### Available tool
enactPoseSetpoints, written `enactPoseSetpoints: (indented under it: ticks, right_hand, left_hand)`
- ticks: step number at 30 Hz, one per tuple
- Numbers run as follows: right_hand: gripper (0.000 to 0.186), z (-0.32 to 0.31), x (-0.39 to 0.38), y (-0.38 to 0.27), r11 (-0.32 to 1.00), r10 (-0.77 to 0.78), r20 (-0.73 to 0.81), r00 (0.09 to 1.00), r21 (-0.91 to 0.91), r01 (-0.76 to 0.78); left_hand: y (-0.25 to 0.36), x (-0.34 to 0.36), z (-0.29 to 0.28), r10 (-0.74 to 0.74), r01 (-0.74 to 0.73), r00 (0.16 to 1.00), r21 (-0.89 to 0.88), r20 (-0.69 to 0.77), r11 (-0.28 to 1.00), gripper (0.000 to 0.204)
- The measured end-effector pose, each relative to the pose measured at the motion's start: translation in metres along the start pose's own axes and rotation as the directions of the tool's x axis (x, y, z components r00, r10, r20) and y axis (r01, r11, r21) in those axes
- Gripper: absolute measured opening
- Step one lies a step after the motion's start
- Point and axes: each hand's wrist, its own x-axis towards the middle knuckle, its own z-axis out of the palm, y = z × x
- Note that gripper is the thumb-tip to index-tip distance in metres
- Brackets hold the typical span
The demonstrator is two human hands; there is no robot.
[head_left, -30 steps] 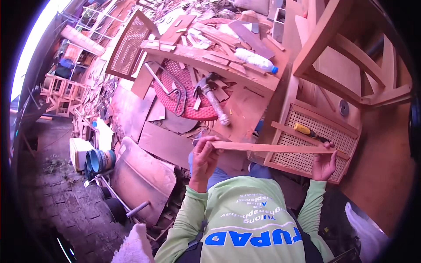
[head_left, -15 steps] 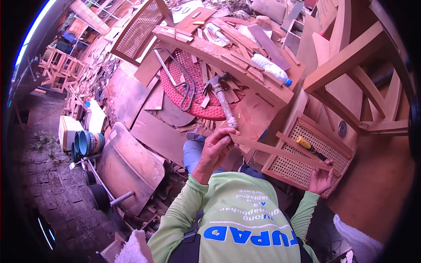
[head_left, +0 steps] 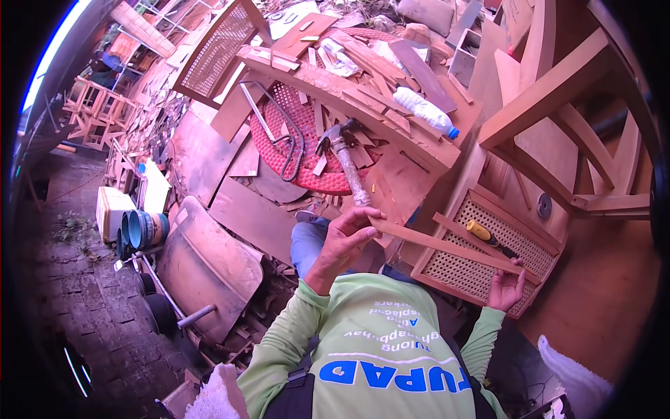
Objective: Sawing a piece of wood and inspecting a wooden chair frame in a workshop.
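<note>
A thin flat strip of wood spans the space between my two hands. Its left end is pinched in my left hand, thumb below and fingers above. My right hand grips the other end with its fingers curled. Beneath the right part of the strip lies a woven cane panel in a wooden frame. On that panel rest a yellow-handled screwdriver and another narrow wood strip. A claw hammer with a wrapped handle lies just beyond my left hand.
A hacksaw lies on a red woven round seat. Behind the hammer runs a thick wooden plank, with a plastic bottle near its right end. A wooden chair frame stands at right. Blue buckets sit at left.
My left hand's fingers have shifted slightly on the strip's end, opening out a little. The strip stays held between both hands, and the view has moved slightly.
</note>
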Motion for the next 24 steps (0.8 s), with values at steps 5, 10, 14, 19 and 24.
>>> enactPoseSetpoints:
  ticks: [5,10,14,19,24]
  right_hand:
    - [0.038,-0.010,-0.010,0.004,0.997,0.033,-0.097,0.995,-0.067,-0.039]
    - [0.039,-0.023,-0.023,-0.007,0.955,0.239,-0.152,0.959,-0.143,-0.260]
    - [0.034,0.057,-0.037,-0.053,-0.223,0.452,-0.503,0.736,-0.863,-0.453]
    - [0.037,0.217,-0.015,0.012,0.076,0.366,0.518,0.773,-0.845,0.529]
    - [0.057,0.324,0.028,0.113,0.276,0.722,0.495,0.483,-0.847,0.455]
  left_hand:
    - [0.007,0.007,0.005,-0.027,0.028,0.998,-0.014,0.058,1.000,0.031]
    - [0.006,0.011,0.005,-0.068,0.060,0.996,0.125,0.060,0.990,0.025]
    - [0.005,0.019,0.000,-0.033,0.018,0.998,0.245,0.058,0.969,0.022]
    - [0.008,0.037,0.011,-0.085,0.044,0.981,0.228,0.173,0.973,0.023]
    - [0.052,0.071,0.031,0.037,-0.094,0.976,0.259,0.215,0.961,0.026]
